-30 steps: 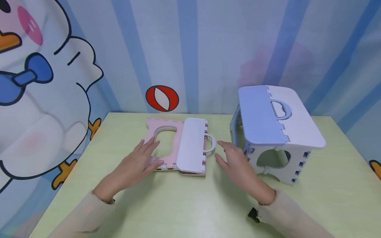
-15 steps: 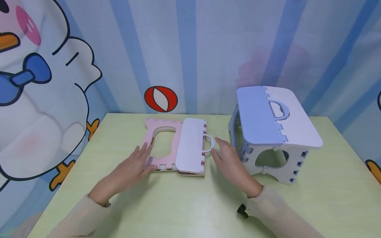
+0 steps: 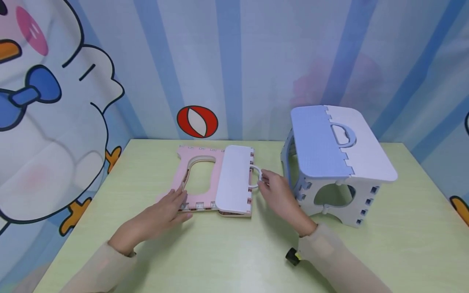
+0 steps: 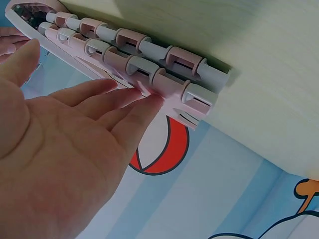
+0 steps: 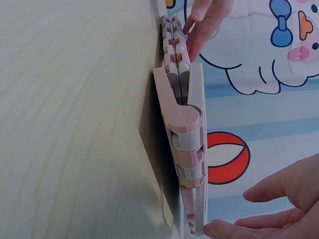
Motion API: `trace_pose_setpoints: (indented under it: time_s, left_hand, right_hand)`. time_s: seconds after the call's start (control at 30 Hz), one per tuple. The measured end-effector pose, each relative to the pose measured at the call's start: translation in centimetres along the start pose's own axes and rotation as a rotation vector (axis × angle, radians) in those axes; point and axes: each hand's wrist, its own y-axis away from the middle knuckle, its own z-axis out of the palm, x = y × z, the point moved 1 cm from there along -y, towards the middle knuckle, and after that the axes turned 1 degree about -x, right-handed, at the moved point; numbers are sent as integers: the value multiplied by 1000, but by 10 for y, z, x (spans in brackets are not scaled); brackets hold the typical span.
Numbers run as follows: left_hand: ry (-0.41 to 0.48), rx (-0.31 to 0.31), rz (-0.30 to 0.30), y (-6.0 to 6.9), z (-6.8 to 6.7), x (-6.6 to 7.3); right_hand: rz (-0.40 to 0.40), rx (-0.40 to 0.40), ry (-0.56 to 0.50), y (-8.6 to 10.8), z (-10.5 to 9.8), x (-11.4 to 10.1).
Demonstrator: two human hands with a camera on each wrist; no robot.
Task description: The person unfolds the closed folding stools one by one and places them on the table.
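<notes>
A pink and white folding stool [image 3: 234,179] lies folded flat on the table, its white half-panel on top and a white loop handle [image 3: 256,167] at its right side. In the head view, my left hand [image 3: 155,219] rests its straight fingers on the near left part of the pink leg frame [image 3: 216,191]. The left wrist view shows these fingertips against the hinged edge [image 4: 164,84]. At the handle is my right hand [image 3: 280,197], fingertips touching it. In the right wrist view, its thumb [image 5: 269,189] stands apart from the lower fingers [image 5: 224,229].
A blue and white folding stool [image 3: 322,142] stands unfolded on the right, close beside my right hand. The pale green table [image 3: 220,252] ends at a cartoon-printed backdrop [image 3: 264,73]. A small black device [image 3: 292,256] hangs at the right sleeve.
My right hand has moved left to the handle, its fingers drawing nearer to it. My left hand has slid slightly left and nearer along the pink frame. Both stools stay put.
</notes>
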Motion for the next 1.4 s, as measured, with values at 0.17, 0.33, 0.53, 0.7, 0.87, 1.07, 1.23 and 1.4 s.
trace_pose_setpoints:
  time_s: [0.17,0.33,0.53,0.7,0.87,1.07,1.23,1.4]
  left_hand:
    - [-18,1,8,0,1,-1]
    - [-13,-14,-9,1,3,-1]
    - [-19,-27,-24,2,6,-2]
    - [1,-40,-38,3,7,-2]
    - [-24,-36,-23,4,7,-2]
    - [-39,-30,-2,6,8,-5]
    - [-33,-27,4,8,9,-9]
    - [-25,-17,14,8,9,-13]
  right_hand:
    - [27,10,-44,-4,1,3]
    - [59,29,-53,-9,2,8]
    - [186,-30,-207,-11,11,11]
    - [261,-34,-358,-12,20,8]
    - [335,29,-508,-15,27,11]
    - [397,115,-588,-18,31,14]
    - [410,135,-627,-20,35,16]
    - [424,154,-650,-22,38,20]
